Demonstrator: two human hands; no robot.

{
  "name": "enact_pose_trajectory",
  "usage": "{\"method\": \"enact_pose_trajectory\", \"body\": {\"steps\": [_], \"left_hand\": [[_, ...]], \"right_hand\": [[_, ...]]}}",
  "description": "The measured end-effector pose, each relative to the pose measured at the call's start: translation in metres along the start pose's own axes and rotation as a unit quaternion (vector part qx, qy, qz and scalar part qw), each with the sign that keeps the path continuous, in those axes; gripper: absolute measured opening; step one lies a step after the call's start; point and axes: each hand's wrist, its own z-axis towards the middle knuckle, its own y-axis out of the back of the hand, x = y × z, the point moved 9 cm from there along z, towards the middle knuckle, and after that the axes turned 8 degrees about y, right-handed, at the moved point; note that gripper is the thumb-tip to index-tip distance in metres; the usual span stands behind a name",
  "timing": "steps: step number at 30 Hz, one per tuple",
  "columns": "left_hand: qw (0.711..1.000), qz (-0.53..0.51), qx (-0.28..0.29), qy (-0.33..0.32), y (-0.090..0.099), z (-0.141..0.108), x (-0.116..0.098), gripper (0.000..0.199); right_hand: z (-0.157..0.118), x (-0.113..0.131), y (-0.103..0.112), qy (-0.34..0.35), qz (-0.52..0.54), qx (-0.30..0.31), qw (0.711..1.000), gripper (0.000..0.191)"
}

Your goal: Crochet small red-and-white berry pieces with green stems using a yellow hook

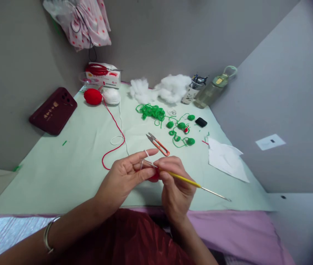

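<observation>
Between the fingers of my left hand (124, 175) is a small red crochet piece (154, 177), mostly hidden by both hands. White yarn (146, 154) runs over the raised left index finger. My right hand (177, 187) grips a crochet hook with a yellow handle (185, 179); one metal end points down to the right, the other meets the white yarn at the piece. Red yarn (114, 119) trails over the table to a red yarn ball (92, 96), beside a white yarn ball (111, 96). Just beyond my fingers lie orange thread snips (159, 144).
Green yarn (151, 112), small green crocheted balls (191, 141) and a black object (201, 122) lie right of centre. White stuffing (173, 88), a pen cup (192, 91) and a bottle (211, 90) stand behind. A phone (54, 110) leans left; white paper (226, 158) lies right.
</observation>
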Motion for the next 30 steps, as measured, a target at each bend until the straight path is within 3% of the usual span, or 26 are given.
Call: {"method": "enact_pose_trajectory", "body": {"steps": [5,8,10,13,15,20,24,30], "left_hand": [[1.000,0.000,-0.005,0.004,0.002,0.002,0.001,0.047],[1.000,0.010,-0.009,0.005,0.003,0.003,0.002,0.049],[1.000,0.013,-0.011,-0.002,0.005,0.003,0.003,0.051],[1.000,0.005,-0.011,-0.001,0.006,0.004,0.006,0.053],[1.000,-0.006,-0.009,0.008,0.006,0.004,0.008,0.053],[0.999,-0.010,-0.012,0.039,0.005,0.005,0.009,0.054],[0.999,-0.006,-0.005,0.053,0.003,0.005,0.008,0.058],[0.999,0.003,-0.002,0.050,0.008,0.005,0.004,0.053]], "right_hand": [[0.004,-0.004,-0.001,-0.014,0.025,-0.003,1.000,0.013],[0.002,0.000,-0.002,0.009,-0.015,0.017,1.000,0.014],[-0.003,0.009,-0.002,0.073,-0.105,0.035,0.991,0.025],[-0.016,0.027,-0.007,0.206,-0.234,0.048,0.949,0.043],[-0.021,0.029,-0.009,0.230,-0.239,0.048,0.942,0.046],[-0.006,0.010,-0.001,0.087,-0.045,0.017,0.995,0.035],[0.002,-0.008,0.000,-0.019,0.063,0.010,0.998,0.019],[-0.003,-0.029,0.010,-0.095,0.101,-0.022,0.990,0.012]]}}
